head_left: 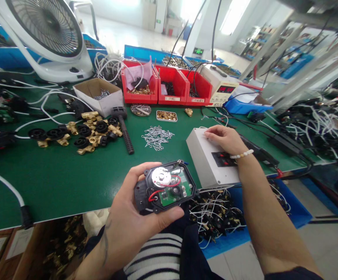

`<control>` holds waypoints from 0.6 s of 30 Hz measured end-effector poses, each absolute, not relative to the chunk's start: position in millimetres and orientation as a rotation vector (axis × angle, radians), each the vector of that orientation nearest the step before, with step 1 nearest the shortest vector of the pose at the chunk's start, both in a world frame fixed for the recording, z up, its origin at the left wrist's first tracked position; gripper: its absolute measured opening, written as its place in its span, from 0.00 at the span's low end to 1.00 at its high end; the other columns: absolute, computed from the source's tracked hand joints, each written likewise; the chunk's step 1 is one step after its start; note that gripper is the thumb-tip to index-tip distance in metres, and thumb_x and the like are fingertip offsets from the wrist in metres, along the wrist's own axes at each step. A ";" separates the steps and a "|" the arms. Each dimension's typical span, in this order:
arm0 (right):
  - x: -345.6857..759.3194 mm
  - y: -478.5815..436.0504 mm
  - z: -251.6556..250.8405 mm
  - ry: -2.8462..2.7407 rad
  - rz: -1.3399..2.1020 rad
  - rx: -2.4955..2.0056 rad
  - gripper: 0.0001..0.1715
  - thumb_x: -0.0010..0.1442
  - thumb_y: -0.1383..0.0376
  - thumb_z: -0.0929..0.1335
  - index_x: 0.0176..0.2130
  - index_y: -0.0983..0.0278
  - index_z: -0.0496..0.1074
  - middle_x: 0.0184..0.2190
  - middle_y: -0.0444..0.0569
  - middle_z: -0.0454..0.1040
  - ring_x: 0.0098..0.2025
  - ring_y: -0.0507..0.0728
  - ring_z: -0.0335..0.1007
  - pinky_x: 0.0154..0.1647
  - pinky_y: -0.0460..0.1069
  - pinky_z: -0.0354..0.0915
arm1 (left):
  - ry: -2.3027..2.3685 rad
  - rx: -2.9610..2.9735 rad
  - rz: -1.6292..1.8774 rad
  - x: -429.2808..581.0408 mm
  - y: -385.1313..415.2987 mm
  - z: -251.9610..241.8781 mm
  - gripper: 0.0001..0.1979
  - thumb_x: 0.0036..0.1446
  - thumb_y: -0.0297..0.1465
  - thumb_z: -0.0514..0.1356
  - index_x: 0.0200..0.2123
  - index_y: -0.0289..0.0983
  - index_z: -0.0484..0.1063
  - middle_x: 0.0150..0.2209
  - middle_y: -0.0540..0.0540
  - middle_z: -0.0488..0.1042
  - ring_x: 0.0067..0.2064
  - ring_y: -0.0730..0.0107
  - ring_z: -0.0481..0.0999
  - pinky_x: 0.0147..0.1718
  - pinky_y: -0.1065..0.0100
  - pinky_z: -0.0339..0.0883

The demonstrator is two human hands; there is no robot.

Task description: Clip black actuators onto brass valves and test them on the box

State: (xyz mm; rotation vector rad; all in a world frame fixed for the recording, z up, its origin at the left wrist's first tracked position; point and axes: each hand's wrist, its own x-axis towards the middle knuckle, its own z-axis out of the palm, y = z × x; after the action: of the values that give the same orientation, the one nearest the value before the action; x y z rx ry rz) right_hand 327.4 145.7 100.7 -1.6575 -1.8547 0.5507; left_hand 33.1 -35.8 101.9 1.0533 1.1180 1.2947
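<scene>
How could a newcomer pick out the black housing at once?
Find the green table, then the left hand by its near edge. It holds the black housing, set apart from the brass fittings by its silver disc and red wires.

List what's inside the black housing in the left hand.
The black housing shows a round silver part, a green circuit board and red wires; anything beneath the board is covered.

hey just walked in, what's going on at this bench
A person's left hand holds an open black housing, its circuit board, round silver part and red wires exposed. The right hand is at the far end of a pale grey box; whether its fingers grip anything is unclear. Beyond the housing, a pile of wire clips lies on the green table, with brass fittings to its left.
</scene>
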 end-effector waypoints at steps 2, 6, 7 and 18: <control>328.3 145.8 100.2 -1.858 0.549 -1.647 0.22 0.49 0.49 0.71 0.33 0.65 0.76 0.31 0.50 0.78 0.33 0.58 0.70 0.41 0.53 0.67 | 1.171 0.993 1.287 36.7 -38.3 107.5 0.33 0.39 0.34 0.78 0.50 0.45 0.73 0.43 0.50 0.80 0.37 0.66 0.82 0.37 0.72 0.78; 328.9 145.5 100.5 -1.859 0.544 -1.637 0.21 0.49 0.50 0.71 0.33 0.65 0.77 0.31 0.50 0.78 0.33 0.58 0.70 0.41 0.54 0.67 | 1.198 0.953 1.306 40.7 -41.5 112.8 0.32 0.39 0.32 0.79 0.49 0.46 0.74 0.43 0.51 0.80 0.39 0.67 0.82 0.39 0.73 0.77; 328.6 145.4 100.8 -1.860 0.544 -1.638 0.20 0.49 0.50 0.71 0.33 0.65 0.77 0.31 0.50 0.78 0.33 0.58 0.71 0.41 0.54 0.68 | 1.200 0.946 1.319 40.7 -41.3 111.9 0.32 0.38 0.32 0.79 0.48 0.46 0.75 0.42 0.52 0.80 0.39 0.68 0.82 0.39 0.74 0.77; 323.5 143.8 103.5 -1.815 0.550 -1.683 0.17 0.48 0.54 0.72 0.32 0.65 0.77 0.31 0.50 0.78 0.34 0.58 0.71 0.41 0.53 0.66 | 0.887 0.596 1.311 32.2 -19.6 88.6 0.29 0.52 0.51 0.69 0.47 0.33 0.78 0.47 0.38 0.81 0.42 0.60 0.83 0.40 0.68 0.79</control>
State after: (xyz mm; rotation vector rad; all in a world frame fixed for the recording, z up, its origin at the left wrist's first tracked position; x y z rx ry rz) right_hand 323.5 143.8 103.5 -1.6827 -1.8148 0.5502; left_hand 32.2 -19.6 88.6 0.5956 0.8868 1.3108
